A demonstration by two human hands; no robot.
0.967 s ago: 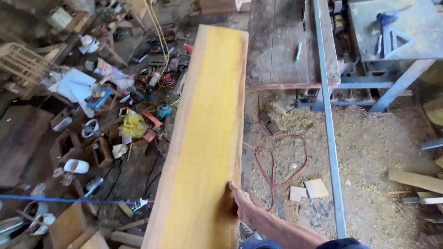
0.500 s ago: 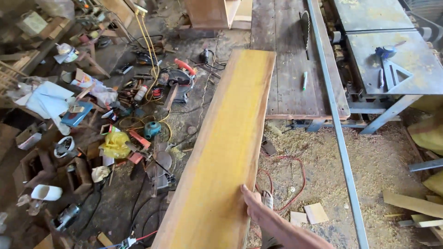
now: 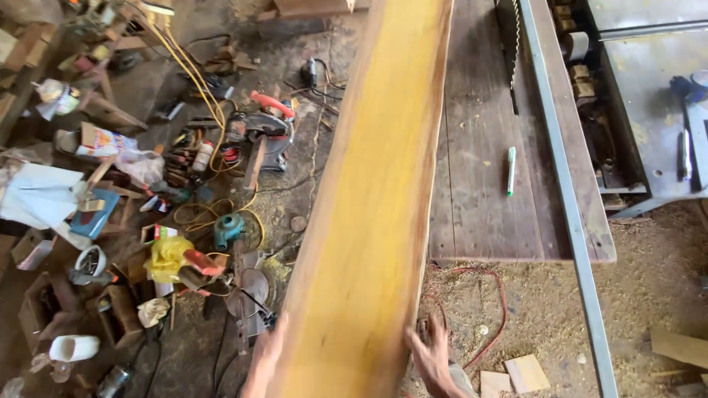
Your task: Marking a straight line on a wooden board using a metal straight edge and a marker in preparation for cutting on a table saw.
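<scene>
A long yellow plank [image 3: 376,199] is carried lengthwise by both hands, its far end reaching past the top of the view and lying over the left edge of the wooden saw table [image 3: 487,147], though whether it rests on the table there or is held just above it cannot be told. The left hand [image 3: 264,361] is closed along the plank's left edge and the right hand [image 3: 431,357] is wrapped on its right edge, fingers curled against the wood — the grip of each hand is clamped on the board at its near end. As far as can be judged, the bringing of the plank to the table is well advanced: the board is aligned roughly parallel with the circular saw blade [image 3: 509,44] that stands up through the table, and with the long metal rail [image 3: 568,199] to the right, but no cut has been begun and the near end is unsupported except by the hands. A green and white marker [image 3: 511,169] lies on the table between plank and rail. On the floor to the left, a clutter of power tools is seen, among them a red-handled mitre saw [image 3: 265,125] and yellow cable [image 3: 188,74]; sawdust and a red cord [image 3: 490,317] lie below the table's near edge, with small offcuts [image 3: 516,376] close by
</scene>
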